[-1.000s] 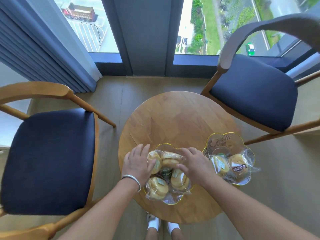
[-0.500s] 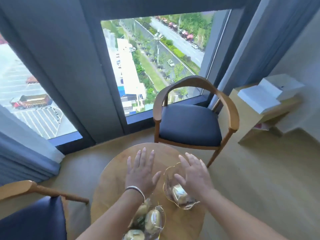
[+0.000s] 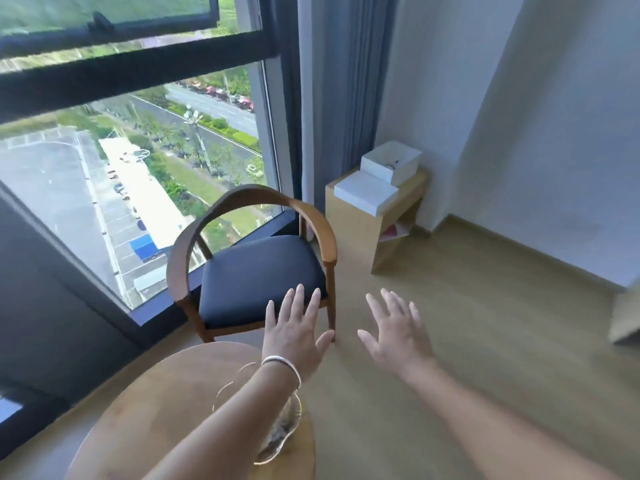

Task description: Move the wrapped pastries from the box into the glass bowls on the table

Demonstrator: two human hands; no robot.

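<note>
My left hand [image 3: 294, 336] is raised with fingers spread and holds nothing; a silver bracelet circles its wrist. My right hand [image 3: 394, 332] is beside it, also spread and empty, over the floor. A glass bowl [image 3: 280, 441] with a gold rim stands on the round wooden table [image 3: 166, 410] under my left forearm, which hides most of it. A white box [image 3: 389, 164] sits with its lid [image 3: 365, 195] on a small wooden stand [image 3: 353, 223] by the far wall. No pastries are clearly visible.
A wooden armchair [image 3: 256, 268] with a dark blue seat stands between the table and the window [image 3: 138, 168]. Grey curtains [image 3: 332, 98] hang in the corner. Wooden floor [image 3: 467, 341] stretches right toward a white wall.
The view has swung up and to the right, away from the bowls of pastries. Both hands have lifted off the bowls and moved forward, spread and empty.
</note>
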